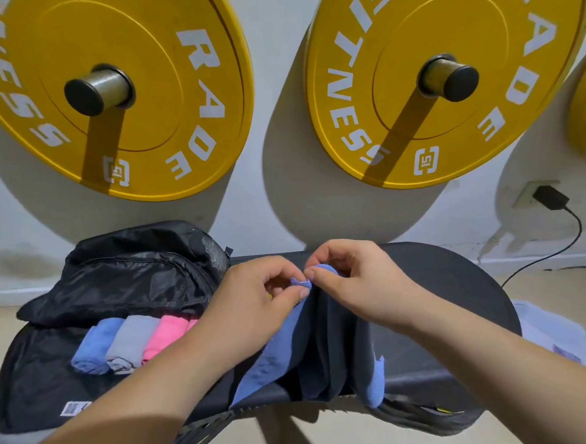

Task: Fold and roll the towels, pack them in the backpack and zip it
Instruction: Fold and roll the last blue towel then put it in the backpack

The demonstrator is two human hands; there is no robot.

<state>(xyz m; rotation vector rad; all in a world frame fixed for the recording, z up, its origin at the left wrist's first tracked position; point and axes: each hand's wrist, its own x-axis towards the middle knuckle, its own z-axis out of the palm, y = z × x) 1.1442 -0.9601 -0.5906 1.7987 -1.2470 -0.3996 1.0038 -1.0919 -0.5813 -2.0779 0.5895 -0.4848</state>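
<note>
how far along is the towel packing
Done: blue roll, grey roll and pink roll lie in the open backpack. In hand: left hand and right hand pinch a blue towel by its top edge. Left: roll and pack it, maybe the pale towel at right, then zip.

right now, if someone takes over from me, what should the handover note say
Left grip and right grip: each pinches the far edge of the blue towel, which lies loose over the bench.
Backpack: open and unzipped at left, with the blue roll, grey roll and pink roll side by side inside.
Done: three towels rolled and packed.
Left: fold and roll the blue towel, pack it, zip. The pale cloth right of the bench may be another towel; cannot tell.
</note>
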